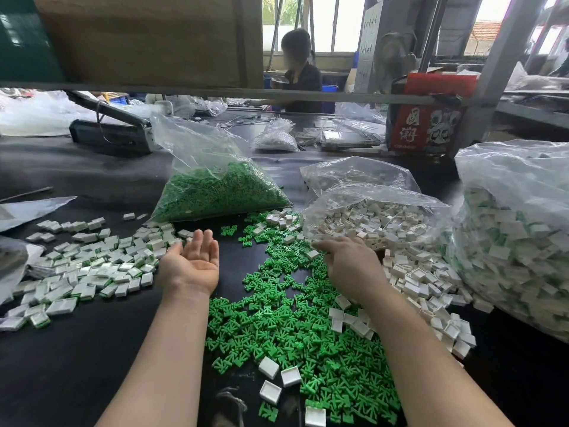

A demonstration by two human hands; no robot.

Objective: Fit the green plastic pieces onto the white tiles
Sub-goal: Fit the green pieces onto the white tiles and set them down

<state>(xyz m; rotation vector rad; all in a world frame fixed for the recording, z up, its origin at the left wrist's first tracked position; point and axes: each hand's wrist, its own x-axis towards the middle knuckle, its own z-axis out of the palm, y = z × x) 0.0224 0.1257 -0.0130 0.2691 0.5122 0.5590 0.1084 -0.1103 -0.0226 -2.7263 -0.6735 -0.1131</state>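
Matt green plastic pieces (pixel 286 331) and smooth, faintly glossy white tiles (pixel 92 269) are seen on a matt black bench (pixel 77 365). Clear, crinkled, shiny plastic film forms the bags (pixel 197 143).

Both bare forearms reached forward from the bottom edge, angling slightly toward each other. The left hand (pixel 191 264) lay palm up, its fingers together and gently curved, the thumb out to the side, nothing in it. The right hand (pixel 351 262) was turned palm down, back toward the camera, with its fingers bent downward and forward. Its fingertips were hidden, so whether they pinched anything could not be told.
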